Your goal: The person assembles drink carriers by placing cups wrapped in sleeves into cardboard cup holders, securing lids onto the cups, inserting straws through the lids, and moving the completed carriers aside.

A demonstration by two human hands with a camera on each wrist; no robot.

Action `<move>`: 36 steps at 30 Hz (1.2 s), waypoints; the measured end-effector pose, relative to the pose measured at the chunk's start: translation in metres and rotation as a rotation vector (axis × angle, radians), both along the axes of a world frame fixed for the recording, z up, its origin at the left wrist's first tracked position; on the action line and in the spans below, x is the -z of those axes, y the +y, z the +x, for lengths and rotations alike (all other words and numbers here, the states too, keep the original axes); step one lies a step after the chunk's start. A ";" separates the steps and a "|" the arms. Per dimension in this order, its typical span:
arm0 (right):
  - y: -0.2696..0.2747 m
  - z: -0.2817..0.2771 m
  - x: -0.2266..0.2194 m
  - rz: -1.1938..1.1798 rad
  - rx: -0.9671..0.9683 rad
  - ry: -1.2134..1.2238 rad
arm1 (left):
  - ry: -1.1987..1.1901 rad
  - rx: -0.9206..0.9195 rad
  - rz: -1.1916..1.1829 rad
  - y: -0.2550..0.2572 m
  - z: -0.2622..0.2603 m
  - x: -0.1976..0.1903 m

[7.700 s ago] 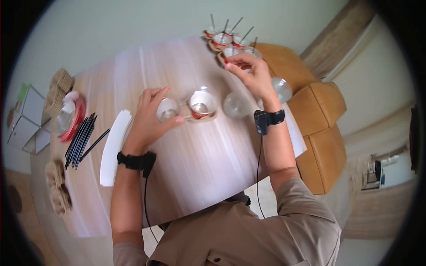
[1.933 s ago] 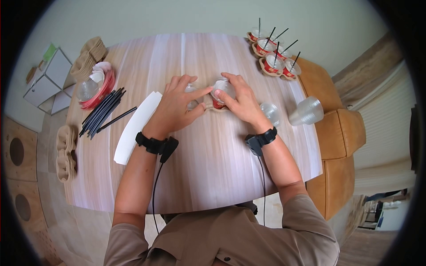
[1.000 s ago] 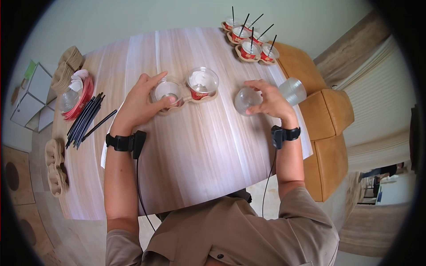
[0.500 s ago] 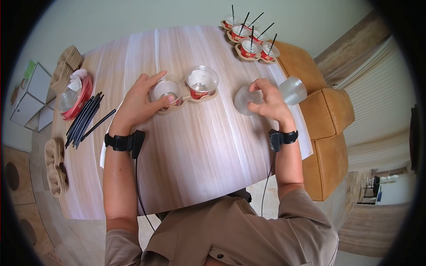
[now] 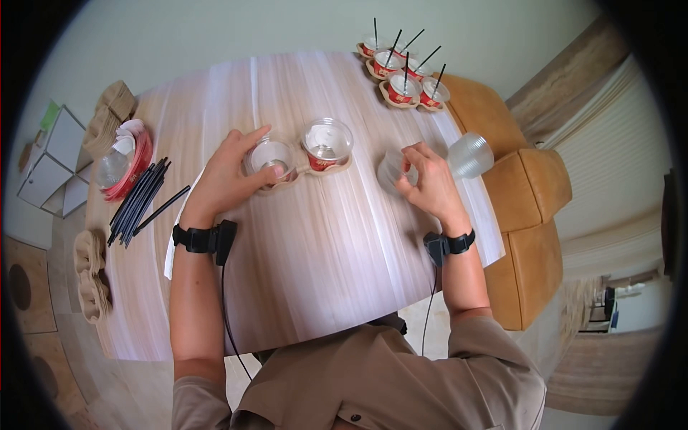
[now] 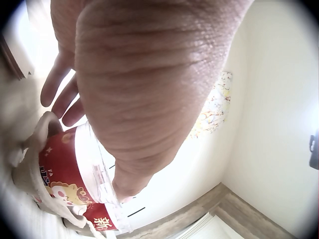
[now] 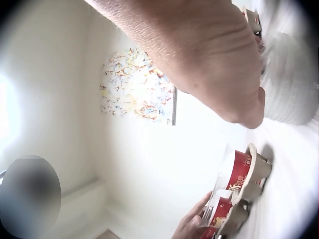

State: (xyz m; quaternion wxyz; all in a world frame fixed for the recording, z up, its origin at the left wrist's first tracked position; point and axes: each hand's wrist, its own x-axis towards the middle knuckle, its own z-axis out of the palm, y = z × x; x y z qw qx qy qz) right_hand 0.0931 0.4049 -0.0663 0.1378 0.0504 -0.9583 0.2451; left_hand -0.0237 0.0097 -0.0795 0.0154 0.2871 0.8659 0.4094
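Observation:
In the head view, my left hand (image 5: 233, 170) holds the left of two red paper cups in a moulded cardboard carrier (image 5: 315, 170). Its thumb lies over the clear plastic top of this cup (image 6: 65, 167), and the fingers reach round the far side. The right red cup (image 5: 327, 147), also with a clear plastic top, stands untouched in the other socket. Further right, my right hand (image 5: 433, 183) pinches the rim of a clear plastic lid (image 5: 391, 172) in a small pile on the table. Its thumb and forefinger meet at that edge; the other fingers are bent.
A nested stack of clear lids (image 5: 470, 155) lies on its side beyond my right hand. Several red cups with black straws (image 5: 403, 89) stand in carriers at the far right corner. At left are black straws (image 5: 140, 201), a red stack (image 5: 137, 161) and spare carriers (image 5: 90, 276).
My right hand has left the right cup's top and moved right to the clear lids, where its fingers have closed to a pinch. My left hand has settled round the left cup.

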 end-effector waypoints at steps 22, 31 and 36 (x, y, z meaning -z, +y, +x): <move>-0.132 -0.111 -0.025 -0.888 -0.259 -0.401 | -0.525 -0.054 0.493 -0.019 -0.013 -0.009; -0.148 -0.115 -0.002 -0.551 -0.172 -0.189 | -0.509 -0.006 0.458 -0.018 -0.017 0.005; -0.157 -0.110 -0.004 -0.377 -0.137 0.019 | -0.509 -0.020 0.447 -0.016 -0.016 0.005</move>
